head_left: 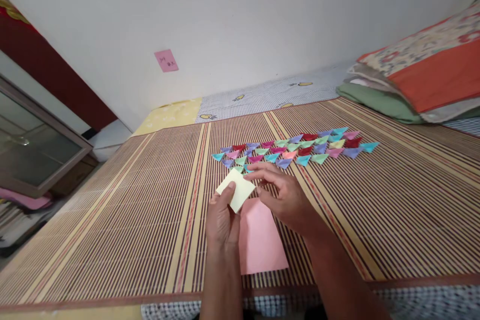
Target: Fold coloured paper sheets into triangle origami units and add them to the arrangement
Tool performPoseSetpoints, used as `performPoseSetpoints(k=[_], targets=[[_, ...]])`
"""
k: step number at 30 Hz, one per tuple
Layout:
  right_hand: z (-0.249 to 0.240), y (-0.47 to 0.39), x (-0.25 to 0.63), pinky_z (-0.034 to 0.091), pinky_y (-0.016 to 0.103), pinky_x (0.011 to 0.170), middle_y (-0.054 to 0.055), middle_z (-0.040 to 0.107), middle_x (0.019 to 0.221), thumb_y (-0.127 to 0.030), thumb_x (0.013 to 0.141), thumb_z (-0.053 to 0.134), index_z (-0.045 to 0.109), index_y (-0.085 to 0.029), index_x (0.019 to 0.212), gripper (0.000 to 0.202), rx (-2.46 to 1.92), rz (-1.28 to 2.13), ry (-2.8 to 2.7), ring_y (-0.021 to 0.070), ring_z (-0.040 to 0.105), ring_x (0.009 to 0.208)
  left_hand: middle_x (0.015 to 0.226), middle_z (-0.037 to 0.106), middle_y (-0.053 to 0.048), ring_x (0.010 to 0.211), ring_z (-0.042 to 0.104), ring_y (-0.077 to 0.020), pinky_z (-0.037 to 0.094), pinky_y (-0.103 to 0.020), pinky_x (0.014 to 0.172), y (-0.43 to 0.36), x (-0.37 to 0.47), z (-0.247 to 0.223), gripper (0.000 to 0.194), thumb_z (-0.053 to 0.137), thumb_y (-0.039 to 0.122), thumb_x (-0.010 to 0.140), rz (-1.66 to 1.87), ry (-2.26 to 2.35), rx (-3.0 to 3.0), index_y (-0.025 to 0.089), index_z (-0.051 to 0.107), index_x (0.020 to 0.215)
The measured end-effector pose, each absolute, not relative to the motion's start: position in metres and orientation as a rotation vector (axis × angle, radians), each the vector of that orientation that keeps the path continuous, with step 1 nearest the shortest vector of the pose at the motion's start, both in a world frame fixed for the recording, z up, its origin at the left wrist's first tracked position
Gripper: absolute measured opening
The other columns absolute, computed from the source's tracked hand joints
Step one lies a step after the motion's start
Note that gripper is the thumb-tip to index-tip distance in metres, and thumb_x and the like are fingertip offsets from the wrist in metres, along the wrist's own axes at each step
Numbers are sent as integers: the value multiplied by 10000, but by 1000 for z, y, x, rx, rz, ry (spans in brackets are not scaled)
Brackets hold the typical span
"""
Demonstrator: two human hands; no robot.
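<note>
A small pale yellow square of paper, turned cornerwise, is pinched in my left hand, with the thumb lying flat across its face. My right hand hovers at the paper's right corner, fingers stretched out and apart; whether a fingertip touches the edge I cannot tell. Beneath both hands a pink sheet of paper lies on the striped mat. Just beyond my fingers sit rows of several small folded paper pieces in blue, green, red, purple and pink.
The striped bamboo mat covers the bed. Folded bedding is stacked at the far right. A pink note is stuck on the white wall. At the left stands a glass-doored cabinet.
</note>
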State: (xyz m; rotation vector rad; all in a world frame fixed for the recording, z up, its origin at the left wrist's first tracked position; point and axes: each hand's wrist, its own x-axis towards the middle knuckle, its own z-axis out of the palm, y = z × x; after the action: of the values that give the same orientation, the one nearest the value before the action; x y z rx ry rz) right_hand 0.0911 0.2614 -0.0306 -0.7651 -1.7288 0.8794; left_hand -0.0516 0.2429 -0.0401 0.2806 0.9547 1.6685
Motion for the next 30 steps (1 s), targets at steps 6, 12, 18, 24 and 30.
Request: performPoseSetpoints(k=[6, 12, 18, 24, 30], targets=[[-35, 263, 92, 532, 331, 788, 52, 735, 950, -189, 892, 565, 778, -202, 1028, 253, -812, 1149, -1614, 197, 674, 882, 840, 750, -26, 704, 703, -157, 534, -251, 658, 238, -56, -41, 453, 895, 263, 680, 1730, 1046, 654, 181, 702, 1082], [-35, 268, 96, 525, 325, 741, 40, 740, 820, -271, 893, 587, 791, -210, 884, 213, -814, 1264, -1440, 193, 672, 807, 852, 748, -67, 752, 659, -156, 501, -245, 674, 232, -79, -38, 232, 728, 383, 888, 1451, 928, 1042, 182, 807, 972], [-44, 272, 102, 504, 299, 724, 33, 712, 862, -284, 858, 698, 780, -215, 948, 140, -682, 1427, -1486, 170, 636, 796, 731, 753, -64, 680, 663, -145, 500, -225, 650, 235, -80, -40, 254, 814, 393, 803, 1393, 903, 868, 148, 832, 868], [-53, 273, 105, 513, 302, 721, 36, 696, 955, -291, 790, 817, 745, -233, 1063, 289, -610, 1504, -1508, 167, 626, 806, 768, 784, -101, 712, 718, -191, 555, -263, 671, 237, -78, -41, 292, 879, 391, 715, 1404, 864, 660, 117, 830, 803], [-50, 274, 107, 483, 294, 711, 30, 692, 899, -315, 783, 812, 751, -216, 1055, 295, -737, 1373, -1624, 167, 602, 790, 750, 790, -124, 720, 742, -216, 586, -274, 678, 239, -74, -40, 347, 934, 386, 622, 1395, 864, 579, 92, 829, 773]])
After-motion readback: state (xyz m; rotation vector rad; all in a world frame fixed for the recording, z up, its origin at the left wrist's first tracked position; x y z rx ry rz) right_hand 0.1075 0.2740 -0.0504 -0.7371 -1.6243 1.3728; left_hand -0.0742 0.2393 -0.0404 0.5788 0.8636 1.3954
